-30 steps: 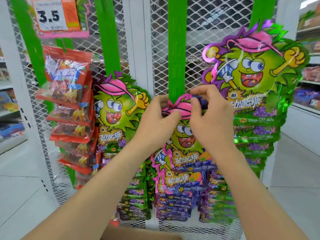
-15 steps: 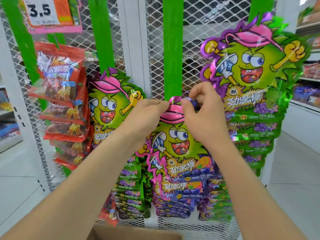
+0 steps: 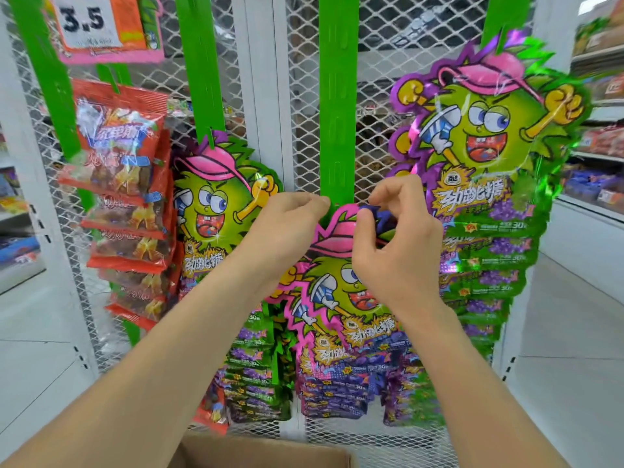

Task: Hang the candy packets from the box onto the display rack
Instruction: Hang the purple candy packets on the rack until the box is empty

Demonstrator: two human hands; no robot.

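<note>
In the head view, the right hand [image 3: 395,255] pinched the top edge of a pink-rimmed candy packet [image 3: 337,295] between its thumb and curled fingers [image 3: 390,190], right at the pink cap printed on it. The left hand [image 3: 287,228] was curled at the packet's upper left corner, touching the side of the middle green strip [image 3: 337,130] on the display rack [image 3: 263,96]. Its fingertips were hidden behind the knuckles, so I could not tell whether it gripped the strip or the packet.

The packet hung with its long axis vertical. Its top touched the lowest bare part of the strip, and it lay over the packets stacked below. The bare strip ran straight up from the right hand's pinch, so the next free hook probably lay directly above the fingers, calling for a short lift and push. Both hands were at the packet's top, and the right 1 looked better placed to guide it. The rim of 1 cardboard box [image 3: 270,447] showed at the bottom edge.
</note>
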